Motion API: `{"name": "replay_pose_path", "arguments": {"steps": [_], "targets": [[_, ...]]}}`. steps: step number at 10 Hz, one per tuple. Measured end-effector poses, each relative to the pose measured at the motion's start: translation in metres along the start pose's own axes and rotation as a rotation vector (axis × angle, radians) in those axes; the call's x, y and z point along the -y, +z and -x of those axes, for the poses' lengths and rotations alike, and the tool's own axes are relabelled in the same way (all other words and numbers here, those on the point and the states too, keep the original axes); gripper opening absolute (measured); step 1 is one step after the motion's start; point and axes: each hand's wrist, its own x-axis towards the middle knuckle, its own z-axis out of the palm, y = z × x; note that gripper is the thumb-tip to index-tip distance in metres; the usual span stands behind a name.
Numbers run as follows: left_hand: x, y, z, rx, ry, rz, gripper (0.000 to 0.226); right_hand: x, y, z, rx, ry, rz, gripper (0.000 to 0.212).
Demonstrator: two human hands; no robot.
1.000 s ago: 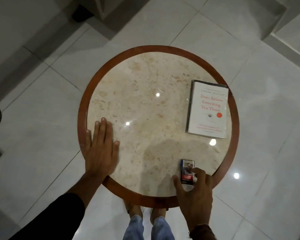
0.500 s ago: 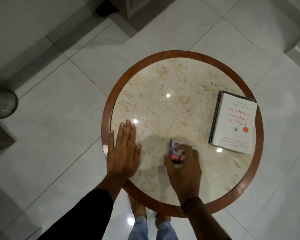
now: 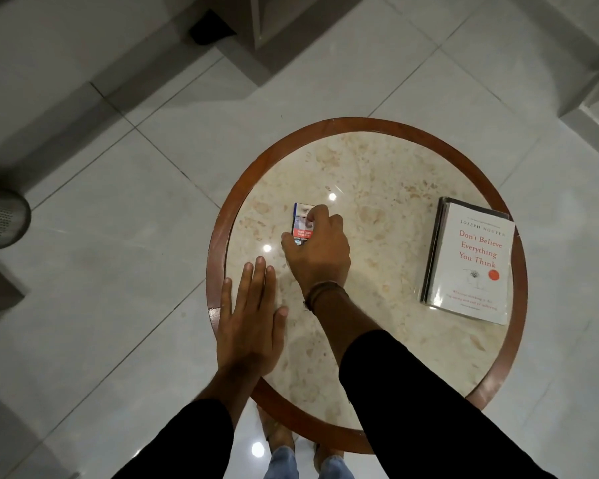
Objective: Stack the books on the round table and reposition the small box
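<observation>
A round marble table with a brown wooden rim point(image 3: 218, 216) fills the middle of the view. A stack of books point(image 3: 471, 267) lies on its right side, a white-covered one with red lettering on top and darker ones under it. My right hand point(image 3: 317, 252) grips the small box point(image 3: 301, 224), a white, red and blue pack, at the table's left-centre; my fingers cover its right and near edges. My left hand point(image 3: 251, 318) lies flat, fingers spread, on the table's near left edge, touching nothing else.
White floor tiles surround the table. A grey perforated cylinder point(image 3: 0, 219) stands at the far left, and pale furniture bases point(image 3: 256, 36) sit beyond the table. My feet point(image 3: 291, 440) show under the near rim.
My right hand has carried the small box from the table's near right edge across to the left-centre. The left hand stayed flat. The view shifted, so the table sits further right.
</observation>
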Motion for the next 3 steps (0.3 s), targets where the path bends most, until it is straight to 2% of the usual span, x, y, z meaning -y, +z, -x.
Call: {"name": "replay_pose_path", "arguments": {"steps": [2, 3], "targets": [[0.002, 0.005, 0.003, -0.030, 0.020, 0.008, 0.076, 0.000, -0.004, 0.005, 0.025, -0.004, -0.012, 0.070], [0.001, 0.001, -0.002, -0.012, 0.001, 0.043, 0.073, -0.015, -0.020, 0.026, -0.107, -0.005, -0.132, 0.067]]}}
